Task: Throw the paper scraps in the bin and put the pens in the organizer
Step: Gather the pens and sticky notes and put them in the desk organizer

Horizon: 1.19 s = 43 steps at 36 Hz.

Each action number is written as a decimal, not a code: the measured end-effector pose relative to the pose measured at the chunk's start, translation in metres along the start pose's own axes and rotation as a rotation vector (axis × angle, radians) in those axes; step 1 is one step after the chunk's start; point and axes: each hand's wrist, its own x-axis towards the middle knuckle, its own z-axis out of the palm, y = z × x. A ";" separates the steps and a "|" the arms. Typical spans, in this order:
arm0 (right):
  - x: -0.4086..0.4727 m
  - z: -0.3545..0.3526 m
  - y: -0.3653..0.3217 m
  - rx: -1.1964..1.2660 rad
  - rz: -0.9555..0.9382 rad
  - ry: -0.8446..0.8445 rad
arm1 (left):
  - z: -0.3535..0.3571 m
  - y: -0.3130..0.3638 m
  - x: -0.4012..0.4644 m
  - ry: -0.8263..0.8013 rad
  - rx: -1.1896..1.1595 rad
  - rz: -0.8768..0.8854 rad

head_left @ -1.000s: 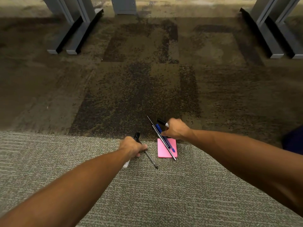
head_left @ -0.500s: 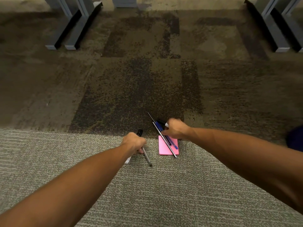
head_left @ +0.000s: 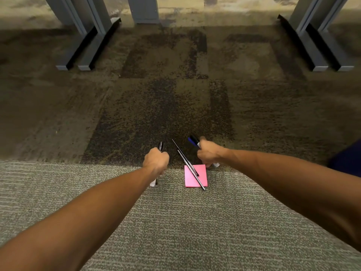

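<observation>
- My left hand point(head_left: 156, 160) is clenched around a black pen point(head_left: 161, 146); its capped end pokes out past my knuckles, and a white end point(head_left: 153, 182) shows under my wrist.
- My right hand point(head_left: 208, 153) is curled around what looks like two markers, one blue point(head_left: 191, 140) and one black point(head_left: 195, 139), though my fingers hide most of them. A white tip point(head_left: 216, 164) sticks out below my palm.
- Two thin black pens point(head_left: 187, 163) lie side by side on the carpet point(head_left: 175, 222) between my hands, touching neither, slanting across a pink sticky-note pad point(head_left: 201, 178).
- The pad sits right at the edge where the light carpet meets the darker tiles point(head_left: 156, 106).
- Grey desk legs point(head_left: 86, 36) stand well beyond, to the left and right.
</observation>
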 end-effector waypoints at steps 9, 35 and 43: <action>-0.004 0.001 0.002 -0.016 -0.068 0.164 | 0.001 0.013 -0.004 0.006 -0.027 0.045; 0.020 0.026 0.006 -0.057 0.015 0.134 | 0.041 0.005 0.023 -0.068 -0.057 -0.025; 0.030 0.036 0.013 -0.066 0.020 0.073 | 0.045 -0.005 0.034 -0.050 -0.046 -0.031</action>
